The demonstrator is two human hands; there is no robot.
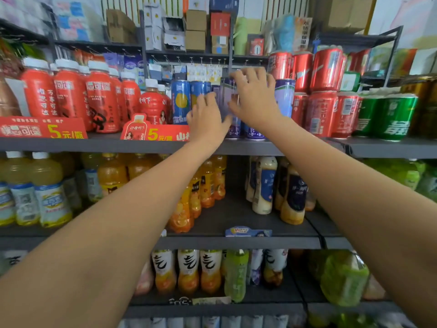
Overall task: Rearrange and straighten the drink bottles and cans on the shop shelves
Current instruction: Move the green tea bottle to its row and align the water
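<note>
Both hands on purple can, top shelf: left hand and right hand fingers curled round it. Best seated upright, label near-facing, flush beside blue cans.

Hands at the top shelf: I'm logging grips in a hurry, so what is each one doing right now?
Left hand: grips the purple can from its left side.
Right hand: grips the same purple can, fingers curled over its top.

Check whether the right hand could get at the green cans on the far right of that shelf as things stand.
Probably yes: the green cans stand at the shelf's open front, nothing before them, but the right hand is busy on the purple can.
</note>
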